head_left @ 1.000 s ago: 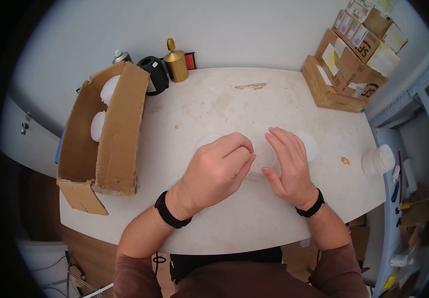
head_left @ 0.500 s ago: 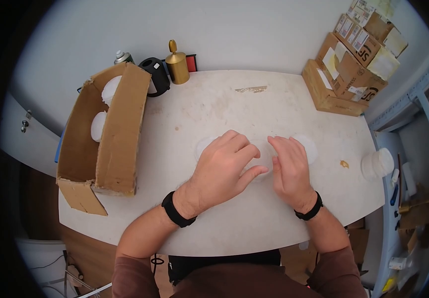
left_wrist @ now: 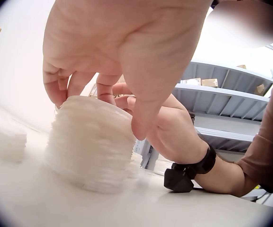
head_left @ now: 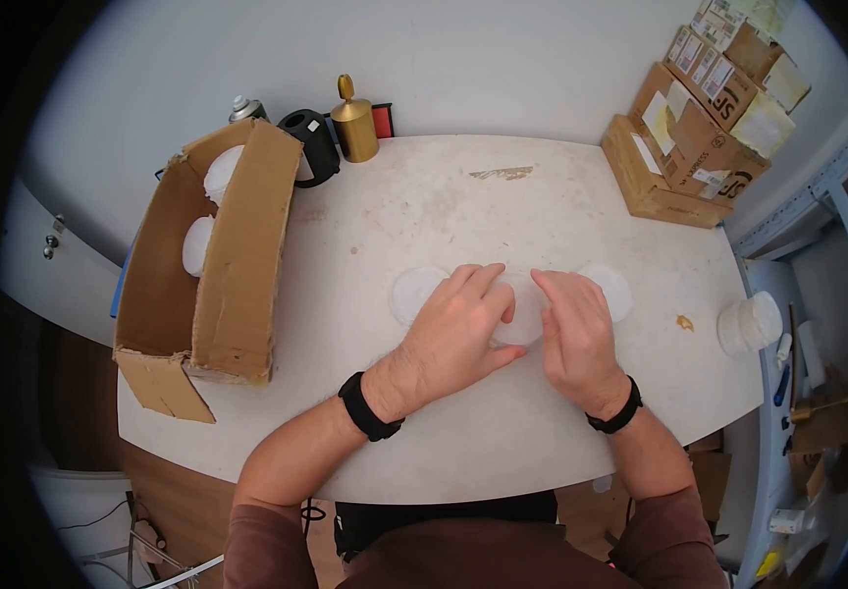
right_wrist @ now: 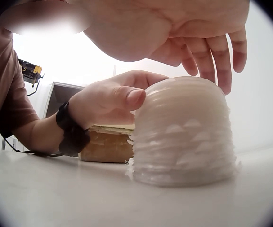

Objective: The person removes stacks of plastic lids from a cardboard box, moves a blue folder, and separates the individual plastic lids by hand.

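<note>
Between the two hands stands a tall stack of round, translucent plastic discs (right_wrist: 186, 137), with ragged edges down its side. My left hand (head_left: 442, 332) reaches over it from the left, its thumb and loosely bent fingertips at opposite sides of the top rim. On the other side is my right hand (head_left: 579, 339), its fingers fairly straight and close to the top of the stack. Partly behind the left hand lies a pale round pile (head_left: 414, 293); another pale round pile (head_left: 609, 292) shows beyond the right hand.
An open cardboard box (head_left: 238, 265) holding white round stacks (head_left: 198, 245) takes up the left side. A black container (head_left: 310, 147) and a gold canister (head_left: 354, 133) stand behind it. Parcels (head_left: 699, 147) fill the back right corner; a white round stack (head_left: 750, 324) is near the right edge.
The left hand has gone from closed-together fingertips above the stack to a spread thumb and fingers around its top. The right hand has drawn its fingers closer together beside the stack.
</note>
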`<state>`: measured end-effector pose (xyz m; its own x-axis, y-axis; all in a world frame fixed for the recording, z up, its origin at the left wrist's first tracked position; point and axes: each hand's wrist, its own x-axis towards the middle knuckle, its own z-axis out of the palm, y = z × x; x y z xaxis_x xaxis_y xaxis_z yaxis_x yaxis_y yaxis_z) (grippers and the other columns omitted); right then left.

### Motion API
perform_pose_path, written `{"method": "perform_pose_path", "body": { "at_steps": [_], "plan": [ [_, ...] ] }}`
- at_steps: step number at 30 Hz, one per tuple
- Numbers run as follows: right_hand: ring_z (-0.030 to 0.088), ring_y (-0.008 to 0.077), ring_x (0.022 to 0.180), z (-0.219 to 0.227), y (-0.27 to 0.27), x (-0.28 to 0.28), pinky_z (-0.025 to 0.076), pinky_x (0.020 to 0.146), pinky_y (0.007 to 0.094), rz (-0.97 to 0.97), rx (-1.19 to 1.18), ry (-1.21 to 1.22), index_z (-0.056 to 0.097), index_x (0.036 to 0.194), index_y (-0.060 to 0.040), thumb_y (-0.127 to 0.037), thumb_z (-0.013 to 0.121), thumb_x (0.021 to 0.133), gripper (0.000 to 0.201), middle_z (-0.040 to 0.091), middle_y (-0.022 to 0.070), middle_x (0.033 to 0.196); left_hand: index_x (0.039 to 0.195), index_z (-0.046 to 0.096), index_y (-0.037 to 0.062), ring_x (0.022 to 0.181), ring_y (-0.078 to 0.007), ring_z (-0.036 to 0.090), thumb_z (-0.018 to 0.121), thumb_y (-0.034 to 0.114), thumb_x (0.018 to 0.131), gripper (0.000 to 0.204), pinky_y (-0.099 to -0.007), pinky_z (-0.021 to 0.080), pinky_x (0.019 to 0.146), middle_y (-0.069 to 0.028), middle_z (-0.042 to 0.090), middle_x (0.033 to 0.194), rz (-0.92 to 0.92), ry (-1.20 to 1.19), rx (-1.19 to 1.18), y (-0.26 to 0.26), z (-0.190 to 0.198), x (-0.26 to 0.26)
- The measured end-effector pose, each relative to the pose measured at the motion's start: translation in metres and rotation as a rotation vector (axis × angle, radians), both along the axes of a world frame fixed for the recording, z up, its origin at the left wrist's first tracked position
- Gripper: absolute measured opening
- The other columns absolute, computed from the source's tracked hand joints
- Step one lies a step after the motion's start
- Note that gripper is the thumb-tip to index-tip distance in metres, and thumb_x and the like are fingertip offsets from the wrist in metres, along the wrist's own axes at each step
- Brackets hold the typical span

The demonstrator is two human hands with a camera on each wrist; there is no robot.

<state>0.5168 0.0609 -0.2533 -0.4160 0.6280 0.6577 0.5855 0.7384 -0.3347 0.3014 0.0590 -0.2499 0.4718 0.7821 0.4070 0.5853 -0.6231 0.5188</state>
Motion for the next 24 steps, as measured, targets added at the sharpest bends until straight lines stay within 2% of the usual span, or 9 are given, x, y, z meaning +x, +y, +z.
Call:
{"method": "perform_pose_path", "body": {
  "at_steps": [4, 11, 13, 14, 16, 18, 19, 21, 24],
  "plan": [
    [0.067, 0.0404, 0.116, 0.004, -0.001, 0.001, 0.049, 0.108, 0.0531, -0.047, 0.015, 0.007, 0.065, 0.134, 0.0062, 0.01, 0.061, 0.088, 0.046, 0.071, 0.0222, 0.125, 0.108, 0.059, 0.0065, 0.134, -0.0444, 0.055, 0.098, 0.018, 0.075, 0.053, -0.0479, 0.049, 0.112, -0.0234, 0.06, 0.142, -0.006, -0.083, -0.037, 0.001, 0.005, -0.001],
    [0.066, 0.0422, 0.121, 0.003, -0.002, 0.007, 0.048, 0.109, 0.0516, -0.088, 0.053, 0.067, 0.063, 0.137, 0.0073, 0.006, 0.064, 0.088, 0.049, 0.069, 0.0235, 0.131, 0.118, 0.057, 0.0062, 0.132, -0.0427, 0.056, 0.098, 0.017, 0.074, 0.061, -0.0469, 0.049, 0.11, -0.0205, 0.06, 0.14, 0.019, -0.136, -0.157, 0.002, 0.021, -0.005],
    [0.066, 0.0425, 0.122, 0.002, -0.002, 0.008, 0.048, 0.11, 0.051, -0.096, 0.078, 0.073, 0.062, 0.138, 0.0078, 0.006, 0.065, 0.088, 0.051, 0.069, 0.0243, 0.134, 0.124, 0.057, 0.0056, 0.131, -0.0369, 0.058, 0.095, 0.018, 0.076, 0.061, -0.0442, 0.05, 0.109, -0.0178, 0.061, 0.137, 0.073, -0.211, -0.173, 0.004, 0.024, -0.007],
    [0.065, 0.043, 0.124, 0.002, -0.002, 0.009, 0.048, 0.109, 0.0506, -0.08, 0.07, 0.078, 0.06, 0.141, 0.0083, 0.003, 0.068, 0.088, 0.053, 0.067, 0.0257, 0.138, 0.124, 0.057, 0.0056, 0.131, -0.0369, 0.058, 0.095, 0.018, 0.076, 0.061, -0.0442, 0.05, 0.109, -0.0178, 0.061, 0.137, 0.071, -0.209, -0.171, 0.006, 0.023, -0.009],
    [0.065, 0.0436, 0.125, 0.003, -0.002, 0.01, 0.049, 0.109, 0.0502, -0.067, 0.066, 0.084, 0.059, 0.143, 0.0089, 0.0, 0.07, 0.088, 0.057, 0.065, 0.027, 0.142, 0.127, 0.057, 0.0054, 0.125, -0.0315, 0.06, 0.091, 0.023, 0.08, 0.061, -0.0414, 0.053, 0.101, -0.0151, 0.063, 0.128, 0.103, -0.392, -0.317, 0.009, 0.022, -0.011],
    [0.063, 0.0449, 0.13, 0.004, -0.004, 0.008, 0.049, 0.11, 0.0497, 0.047, 0.056, 0.086, 0.053, 0.149, 0.0088, -0.01, 0.081, 0.086, 0.072, 0.061, 0.0296, 0.148, 0.13, 0.056, 0.0051, 0.126, -0.0296, 0.061, 0.091, 0.024, 0.081, 0.063, -0.0405, 0.053, 0.102, -0.015, 0.063, 0.13, 0.073, -0.455, -0.389, 0.008, 0.026, -0.012],
    [0.063, 0.0449, 0.13, 0.005, -0.004, 0.006, 0.049, 0.11, 0.0497, 0.045, 0.059, 0.086, 0.053, 0.149, 0.0088, -0.01, 0.081, 0.086, 0.072, 0.061, 0.0296, 0.148, 0.133, 0.056, 0.0047, 0.127, -0.0276, 0.061, 0.09, 0.025, 0.082, 0.065, -0.0397, 0.053, 0.102, -0.0149, 0.062, 0.132, 0.045, -0.52, -0.464, 0.008, 0.028, -0.011],
    [0.061, 0.0449, 0.133, 0.004, -0.005, 0.003, 0.05, 0.109, 0.0494, 0.096, 0.08, 0.099, 0.048, 0.153, 0.0077, -0.019, 0.089, 0.083, 0.086, 0.059, 0.0309, 0.15, 0.137, 0.055, 0.0043, 0.127, -0.0269, 0.061, 0.09, 0.025, 0.082, 0.069, -0.0401, 0.054, 0.102, -0.0149, 0.062, 0.132, 0.012, -0.5, -0.413, 0.004, 0.027, -0.009],
    [0.063, 0.0438, 0.132, 0.0, -0.003, 0.003, 0.052, 0.108, 0.0489, 0.119, 0.132, 0.122, 0.046, 0.156, 0.0066, -0.022, 0.091, 0.083, 0.09, 0.058, 0.0315, 0.151, 0.147, 0.052, 0.0047, 0.129, -0.0267, 0.06, 0.09, 0.025, 0.082, 0.078, -0.0416, 0.055, 0.102, -0.0151, 0.06, 0.135, -0.043, -0.516, -0.402, -0.001, 0.031, -0.006]
  ]
}}
